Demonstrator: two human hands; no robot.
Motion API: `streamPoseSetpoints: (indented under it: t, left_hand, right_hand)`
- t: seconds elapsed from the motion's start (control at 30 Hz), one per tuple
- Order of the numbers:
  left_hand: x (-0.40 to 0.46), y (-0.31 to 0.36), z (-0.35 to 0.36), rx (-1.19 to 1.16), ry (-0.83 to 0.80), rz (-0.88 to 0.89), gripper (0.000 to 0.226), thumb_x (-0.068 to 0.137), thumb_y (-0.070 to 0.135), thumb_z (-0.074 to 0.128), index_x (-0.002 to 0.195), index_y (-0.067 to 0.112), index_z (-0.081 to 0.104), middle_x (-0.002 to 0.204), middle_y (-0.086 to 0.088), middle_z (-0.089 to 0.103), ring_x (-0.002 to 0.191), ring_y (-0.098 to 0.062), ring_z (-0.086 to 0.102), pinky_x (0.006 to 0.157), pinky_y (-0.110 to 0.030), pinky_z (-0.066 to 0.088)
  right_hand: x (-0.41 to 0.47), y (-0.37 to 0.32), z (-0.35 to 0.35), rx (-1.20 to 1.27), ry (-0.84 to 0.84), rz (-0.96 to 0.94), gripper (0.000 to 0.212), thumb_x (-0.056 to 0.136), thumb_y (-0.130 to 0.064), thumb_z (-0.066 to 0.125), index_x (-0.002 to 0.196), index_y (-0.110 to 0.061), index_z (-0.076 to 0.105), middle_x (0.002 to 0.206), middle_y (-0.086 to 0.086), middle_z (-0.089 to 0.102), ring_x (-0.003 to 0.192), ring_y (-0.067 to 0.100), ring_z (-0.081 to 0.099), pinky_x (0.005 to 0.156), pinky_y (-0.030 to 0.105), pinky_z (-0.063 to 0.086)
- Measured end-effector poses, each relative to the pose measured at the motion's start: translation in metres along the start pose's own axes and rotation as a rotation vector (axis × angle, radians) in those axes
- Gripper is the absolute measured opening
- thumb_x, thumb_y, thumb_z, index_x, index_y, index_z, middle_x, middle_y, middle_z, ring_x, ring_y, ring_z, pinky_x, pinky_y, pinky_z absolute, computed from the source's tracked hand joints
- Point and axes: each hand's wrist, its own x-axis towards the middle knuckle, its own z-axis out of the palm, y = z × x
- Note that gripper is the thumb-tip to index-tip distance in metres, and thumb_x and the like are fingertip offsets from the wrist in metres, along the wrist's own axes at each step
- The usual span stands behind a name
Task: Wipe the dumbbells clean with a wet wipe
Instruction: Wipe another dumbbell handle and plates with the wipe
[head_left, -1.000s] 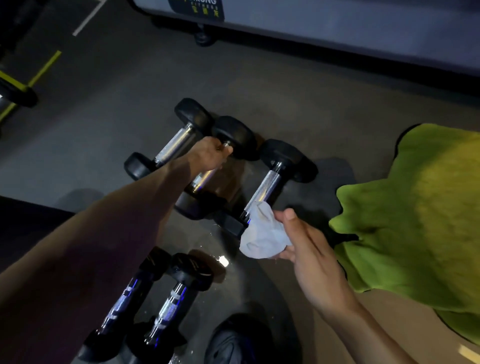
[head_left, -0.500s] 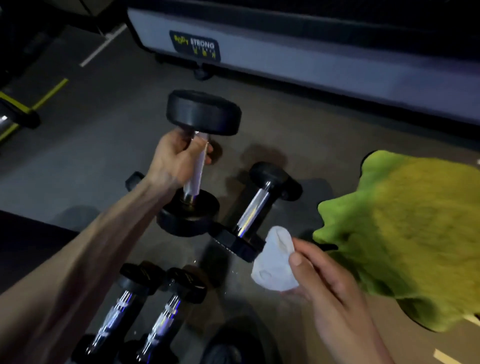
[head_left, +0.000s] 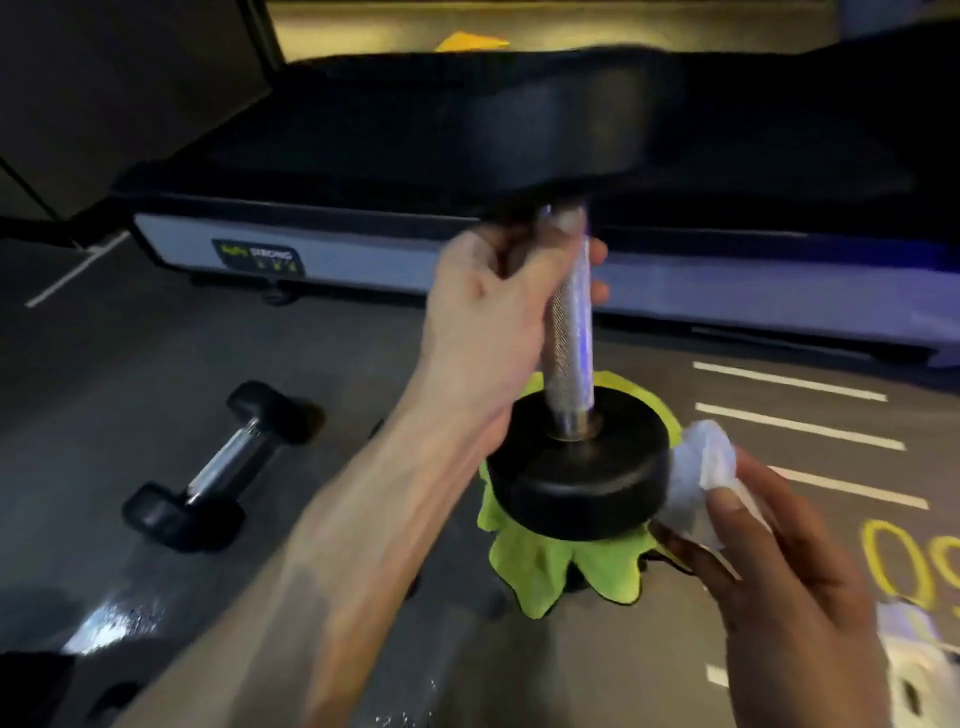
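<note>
So the left hand (head_left: 488, 332) is gripping a dumbbell (head_left: 571, 364) by the upper part of its knurled chrome handle, fingers wrapped round it, holding it upright in the air. The top head is looming right up near the camera and kinda blurry. The right hand (head_left: 779, 582) is pinching a bunched-up white wet wipe (head_left: 701, 473) and it's touching, or just about touching, the side of the lower black head. A green cloth (head_left: 561, 566) is lying on the floor directly under the raised dumbbell.

Progress-wise, I'm guessing this one is only just getting started, since the wipe is sitting at the edge of one head and the handle and top head look untouched. Another dumbbell (head_left: 218, 467) is lying on the floor off to the left, can't tell if it's clean already. Wet patches are glinting on the floor near the bottom left
</note>
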Motion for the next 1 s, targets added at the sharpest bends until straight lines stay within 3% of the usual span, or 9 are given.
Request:
streamPoseSetpoints:
  t: [0.13, 0.27, 0.4, 0.5, 0.6, 0.7, 0.77, 0.87, 1.0]
  left_hand:
    - [-0.005, -0.024, 0.023, 0.046, 0.026, -0.054, 0.012, 0.099, 0.020, 0.068, 0.106, 0.010, 0.069, 0.094, -0.007, 0.079, 0.078, -0.019, 0.076, 0.073, -0.034, 0.062]
    - [-0.003, -0.030, 0.026, 0.045, 0.033, -0.036, 0.019, 0.097, 0.019, 0.072, 0.111, 0.007, 0.069, 0.096, -0.006, 0.080, 0.085, -0.022, 0.078, 0.083, -0.042, 0.063]
    - [-0.001, -0.027, 0.024, 0.009, 0.044, -0.037, 0.046, 0.093, 0.011, 0.075, 0.131, -0.002, 0.054, 0.093, -0.007, 0.081, 0.089, -0.025, 0.080, 0.079, -0.037, 0.066]
    - [0.004, -0.024, 0.015, 0.048, 0.004, -0.022, 0.059, 0.090, 0.010, 0.077, 0.141, 0.005, 0.047, 0.095, 0.001, 0.081, 0.095, -0.028, 0.080, 0.081, -0.042, 0.066]
    - [0.009, -0.022, 0.007, 0.138, -0.058, 0.029, 0.072, 0.087, 0.007, 0.081, 0.147, 0.009, 0.041, 0.110, -0.004, 0.078, 0.105, -0.027, 0.077, 0.091, -0.051, 0.063]
    - [0.013, -0.011, -0.005, 0.325, -0.075, 0.186, 0.114, 0.079, 0.009, 0.089, 0.164, 0.020, 0.014, 0.146, 0.002, 0.059, 0.128, -0.007, 0.062, 0.105, -0.030, 0.055]
    - [0.018, -0.001, -0.010, 0.562, -0.106, 0.375, 0.128, 0.076, 0.016, 0.093, 0.165, 0.020, 0.002, 0.163, 0.000, 0.037, 0.145, -0.006, 0.045, 0.119, -0.030, 0.042]
    - [0.028, 0.014, -0.012, 0.852, -0.182, 0.641, 0.100, 0.074, 0.024, 0.091, 0.157, 0.014, 0.035, 0.157, -0.002, 0.043, 0.145, -0.014, 0.043, 0.120, -0.036, 0.039]
    - [0.036, 0.031, -0.013, 0.952, -0.310, 0.634, 0.072, 0.077, 0.029, 0.088, 0.141, 0.022, 0.056, 0.135, 0.002, 0.061, 0.124, -0.010, 0.058, 0.107, -0.029, 0.047]
  right_hand:
    - [0.005, -0.002, -0.018, -0.207, 0.054, -0.078, 0.024, 0.084, -0.023, 0.071, 0.107, -0.026, 0.079, 0.109, -0.009, 0.079, 0.110, 0.017, 0.073, 0.094, 0.034, 0.057]
    - [0.016, -0.025, -0.015, -0.249, 0.002, -0.221, 0.017, 0.095, -0.014, 0.067, 0.101, -0.025, 0.079, 0.100, -0.019, 0.079, 0.098, -0.001, 0.072, 0.079, 0.008, 0.052]
    - [0.042, -0.032, 0.005, -0.597, -0.215, -0.388, 0.020, 0.091, -0.017, 0.072, 0.094, -0.037, 0.075, 0.090, -0.028, 0.070, 0.081, -0.003, 0.064, 0.066, 0.009, 0.045]
    - [0.045, -0.024, 0.016, -0.799, -0.342, -0.506, 0.025, 0.087, -0.005, 0.074, 0.094, -0.028, 0.073, 0.081, -0.026, 0.066, 0.077, -0.004, 0.059, 0.064, 0.006, 0.039]
    - [0.046, -0.028, 0.016, -0.836, -0.399, -0.517, 0.026, 0.083, 0.003, 0.072, 0.087, -0.023, 0.072, 0.077, -0.033, 0.062, 0.070, -0.011, 0.056, 0.061, 0.001, 0.035]
    - [0.046, -0.032, 0.016, -0.859, -0.418, -0.499, 0.027, 0.083, 0.001, 0.070, 0.084, -0.025, 0.070, 0.078, -0.034, 0.061, 0.065, -0.010, 0.055, 0.056, 0.002, 0.035]
    - [0.048, -0.032, 0.018, -0.893, -0.415, -0.481, 0.025, 0.085, -0.002, 0.068, 0.084, -0.026, 0.070, 0.072, -0.039, 0.057, 0.061, -0.008, 0.054, 0.052, 0.005, 0.034]
    - [0.051, -0.033, 0.019, -0.934, -0.415, -0.461, 0.023, 0.086, -0.005, 0.067, 0.085, -0.027, 0.072, 0.067, -0.038, 0.058, 0.064, -0.012, 0.054, 0.055, 0.004, 0.035]
    - [0.047, -0.036, 0.016, -0.958, -0.360, -0.508, 0.017, 0.090, -0.012, 0.071, 0.091, -0.028, 0.078, 0.084, -0.021, 0.067, 0.084, -0.012, 0.058, 0.071, -0.002, 0.034]
